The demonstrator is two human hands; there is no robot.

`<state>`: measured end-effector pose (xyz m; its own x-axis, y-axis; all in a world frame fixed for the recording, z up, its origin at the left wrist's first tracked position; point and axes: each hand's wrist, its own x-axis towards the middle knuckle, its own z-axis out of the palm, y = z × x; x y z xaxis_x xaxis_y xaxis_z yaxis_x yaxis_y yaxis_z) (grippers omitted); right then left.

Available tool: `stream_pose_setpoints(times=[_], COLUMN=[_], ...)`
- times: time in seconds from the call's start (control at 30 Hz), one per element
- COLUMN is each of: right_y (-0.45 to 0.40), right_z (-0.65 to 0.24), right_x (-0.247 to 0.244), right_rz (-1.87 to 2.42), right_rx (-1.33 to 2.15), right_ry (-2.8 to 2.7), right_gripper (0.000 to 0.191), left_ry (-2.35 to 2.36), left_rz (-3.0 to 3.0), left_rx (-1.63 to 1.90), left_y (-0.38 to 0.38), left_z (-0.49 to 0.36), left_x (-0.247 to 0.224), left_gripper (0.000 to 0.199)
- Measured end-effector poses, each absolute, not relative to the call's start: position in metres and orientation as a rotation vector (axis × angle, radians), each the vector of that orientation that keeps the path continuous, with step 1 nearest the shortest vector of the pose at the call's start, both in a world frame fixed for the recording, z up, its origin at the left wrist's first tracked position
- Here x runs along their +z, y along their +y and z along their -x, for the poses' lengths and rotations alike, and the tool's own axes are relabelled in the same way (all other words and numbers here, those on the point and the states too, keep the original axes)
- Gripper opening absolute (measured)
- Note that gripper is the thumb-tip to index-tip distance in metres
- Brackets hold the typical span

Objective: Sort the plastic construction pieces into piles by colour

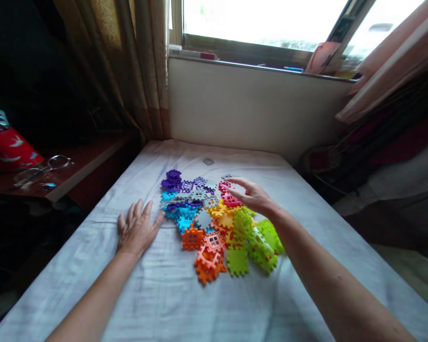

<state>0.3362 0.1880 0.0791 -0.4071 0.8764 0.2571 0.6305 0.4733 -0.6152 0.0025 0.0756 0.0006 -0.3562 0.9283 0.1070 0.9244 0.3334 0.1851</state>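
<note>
A heap of interlocking plastic tiles with notched edges lies on the pale sheet, grouped loosely by colour. Flat on the sheet, left of the heap, rests my left hand (137,229), fingers spread, its thumb close to the blue tiles (184,219). My right hand (256,195) reaches over the pinkish-red tiles (232,201), its fingers stretched out and apart from the thumb; nothing shows between them. Purple tiles (171,180) lie at the far left of the heap, orange tiles (192,238) at the near side and lime-green tiles (238,261) at the right. Grey and yellow ones fill the middle.
A single grey tile (209,162) lies apart toward the wall. On the left, a dark wooden table (92,154) holds glasses (59,162) and a red container (10,147). Curtains (153,71) hang beside the window, and clothes (395,71) hang at the right.
</note>
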Motion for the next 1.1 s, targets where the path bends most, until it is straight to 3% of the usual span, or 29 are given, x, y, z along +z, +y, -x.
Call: stream_pose_setpoints(times=[0.17,0.33,0.5,0.67,0.87,0.93,1.1], right_y=[0.150,0.113,0.123,0.117,0.146,0.179,0.252], right_z=[-0.454,-0.412,-0.312,-0.235,-0.206,-0.230,-0.314], right_x=[0.020,-0.020,-0.011,0.016,0.050,0.056,0.039], right_rz=[1.845,1.791,1.673,1.390,0.982,1.142,2.136], right_rx=[0.350,0.367,0.473,0.523,0.619,0.511,0.262], right_ry=[-1.538,-1.637,-1.675,-1.807,-2.001,-1.960,-1.564], right_gripper=[0.051,0.050,0.046,0.041,0.034,0.033,0.048], left_ry=[2.438,2.128,2.005,1.978,1.933,1.939,1.986], left_rz=[-1.991,-2.190,-2.180,-2.050,-1.905,-1.917,-2.012], left_rx=[0.573,0.651,0.698,0.839,1.022,1.083,1.056], left_y=[0.074,0.074,0.073,0.073,0.077,0.077,0.076], left_z=[-0.002,0.000,0.003,0.005,0.016,0.017,0.014], left_x=[-0.004,-0.007,-0.007,-0.006,-0.010,-0.012,-0.019], left_gripper=[0.064,0.059,0.054,0.061,0.067,0.069,0.068])
